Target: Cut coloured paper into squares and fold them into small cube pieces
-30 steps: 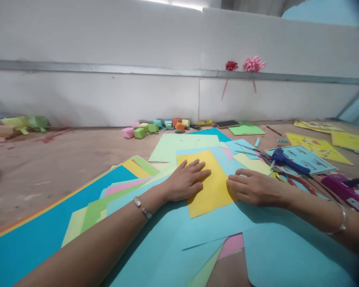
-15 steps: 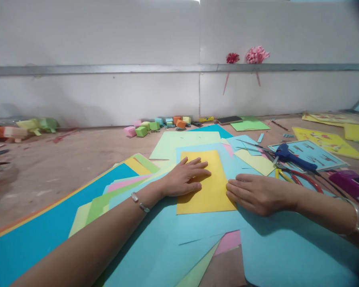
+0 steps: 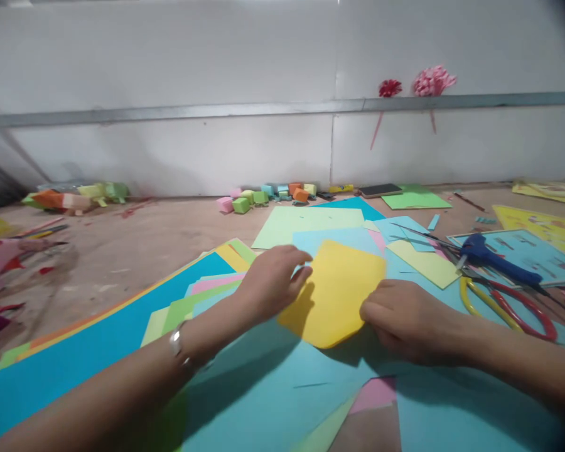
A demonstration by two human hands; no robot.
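A yellow sheet of paper (image 3: 341, 289) is turned at an angle above light blue sheets (image 3: 263, 389), its near edge lifted and casting a shadow. My right hand (image 3: 405, 320) pinches the sheet's right edge between thumb and curled fingers. At the sheet's upper left is my left hand (image 3: 275, 279), raised, with thumb and fingers bent and a gap between them. Whether its fingertips touch the paper I cannot tell. Green, pink and dark blue sheets (image 3: 136, 351) fan out under my left forearm.
Scissors (image 3: 508, 304) with yellow and red handles and a blue glue gun (image 3: 499, 257) lie on the right. Small coloured paper cubes (image 3: 263, 196) stand along the wall, near a dark phone (image 3: 380, 190). Two paper flowers (image 3: 433, 81) rest at the wall rail.
My left hand has come up off the yellow sheet, where it lay flat. The right fingers have closed on the sheet's edge, and the sheet has turned and lifted. The view has swung left.
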